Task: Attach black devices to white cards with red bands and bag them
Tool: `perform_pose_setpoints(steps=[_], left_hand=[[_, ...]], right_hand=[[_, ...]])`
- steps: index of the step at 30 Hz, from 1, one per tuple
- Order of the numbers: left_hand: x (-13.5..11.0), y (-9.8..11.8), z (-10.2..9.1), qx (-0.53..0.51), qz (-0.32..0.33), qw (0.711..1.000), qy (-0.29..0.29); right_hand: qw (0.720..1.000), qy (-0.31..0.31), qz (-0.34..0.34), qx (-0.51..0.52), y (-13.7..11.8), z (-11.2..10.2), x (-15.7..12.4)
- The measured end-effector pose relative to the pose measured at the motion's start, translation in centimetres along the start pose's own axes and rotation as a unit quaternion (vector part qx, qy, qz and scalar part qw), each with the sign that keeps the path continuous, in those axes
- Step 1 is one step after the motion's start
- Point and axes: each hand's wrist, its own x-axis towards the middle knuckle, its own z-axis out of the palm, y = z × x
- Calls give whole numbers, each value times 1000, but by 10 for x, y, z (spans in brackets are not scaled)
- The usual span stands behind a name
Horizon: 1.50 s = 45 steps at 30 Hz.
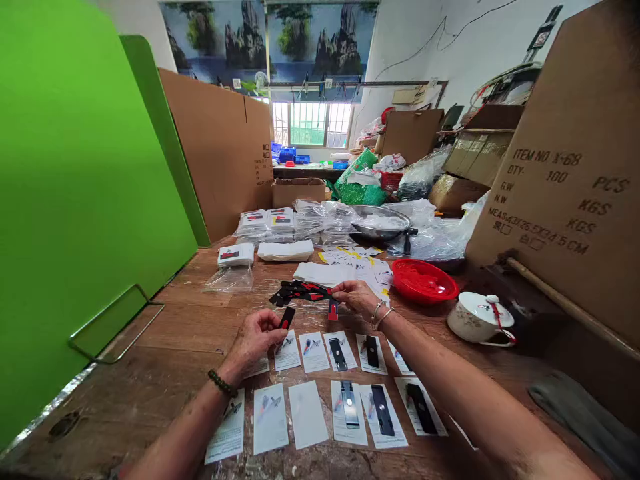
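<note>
My left hand (256,339) pinches a small black strip with a red mark (287,317) over the back row of cards. Farther back, my right hand (356,297) has its fingers closed on a black and red strip (333,309) at the right end of a loose heap of similar strips (299,291). Two rows of printed white cards lie in front of me, among them a card with only a faint print (307,415). Several on the right bear a flat dark plate (383,410) with a small round spot. One plate (350,405) looks shinier. My right forearm partly covers the cards at far right.
Behind the heap are stacked white papers (325,273), scattered leaflets (375,270) and bagged packs (280,220). A red basin (425,280) and a lidded cup (480,319) stand right. Cardboard (565,200) and a green panel (90,167) flank the table. A wire stand (117,327) is left.
</note>
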Motion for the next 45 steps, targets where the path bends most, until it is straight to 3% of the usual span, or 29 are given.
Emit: perform_pose_setpoints(steps=[3, 6, 10, 13, 16, 19, 23, 25, 27, 31, 35, 38, 42, 45], left_hand=[[-21, -2, 1, -50, -20, 999, 5], [-39, -3, 2, -85, -44, 995, 12], [-56, -1, 3, -123, -63, 990, 32], [-64, -2, 4, -134, -63, 988, 42], [-66, -6, 5, -134, -62, 988, 38], [-65, -12, 8, -132, -56, 989, 39], [-62, -18, 12, -132, -63, 989, 35], [-62, -21, 14, -140, -66, 987, 36], [-63, -23, 17, -146, -64, 987, 33], [-65, -21, 25, -151, -54, 987, 14], [-63, -11, 29, -158, -41, 986, 16], [-61, -9, 20, -142, -44, 988, 39], [-55, -24, -4, -52, -22, 994, 95], [-52, -41, -20, 86, 41, 985, 146]], right_hand=[[988, -66, 31, 136, -6, 2, -16], [954, -150, 71, 250, -11, 8, -30], [960, -170, 49, 218, -20, 14, -44], [979, -132, -22, 151, -25, 17, -55], [987, -35, -150, 37, -23, 23, -72], [952, 46, -293, -73, -10, 35, -91], [908, 25, -369, -199, 14, 51, -110], [900, -4, -367, -234, 17, 52, -116], [915, -18, -346, -207, 11, 51, -118], [979, -59, -196, 15, -18, 50, -110], [966, -160, -65, 190, -45, 55, -90], [952, -195, -41, 234, -55, 59, -76], [963, -170, -18, 207, -59, 63, -69], [978, -99, -115, 142, -55, 68, -72]])
